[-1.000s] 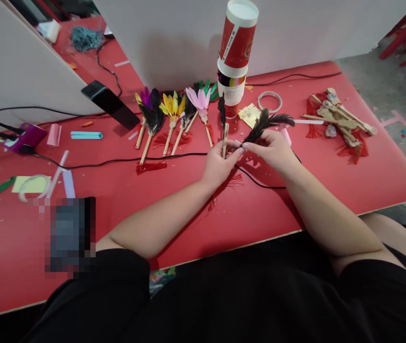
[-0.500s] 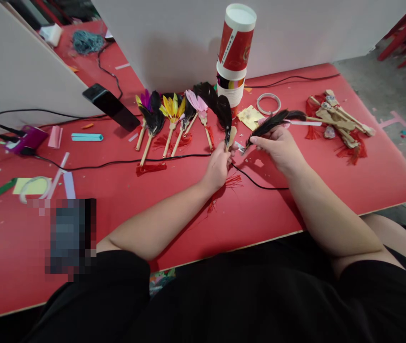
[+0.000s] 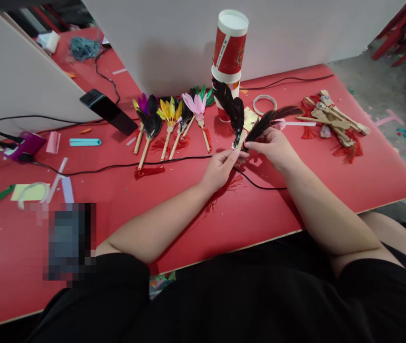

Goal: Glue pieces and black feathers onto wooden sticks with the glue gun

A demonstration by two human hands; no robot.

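My left hand [image 3: 220, 168] is closed around the wooden handle of a small feather fan. Its black feathers [image 3: 237, 114] rise from the handle, spread toward the paper cups. In a pinch, my right hand [image 3: 277, 148] holds a loose black feather [image 3: 269, 120] whose lower end is close against the fan's head; whether they touch I cannot tell. A red tassel [image 3: 236, 182] hangs under my left hand. Finished-looking feather fans in yellow [image 3: 170, 113], pink [image 3: 196, 105] and black [image 3: 150, 121] lie in a row left of my hands.
Stacked paper cups [image 3: 230, 45] stand against the wall, beside a tape roll [image 3: 264, 104]. At right lies a pile of wooden sticks with red tassels [image 3: 334, 119]. A black cable [image 3: 117, 166] crosses the table. A phone [image 3: 112, 113] leans at the left, near a purple power adapter [image 3: 27, 145].
The right hand's black feather has come to the fan's head, and the hands are closer together. The fan in my left hand has shifted slightly right.
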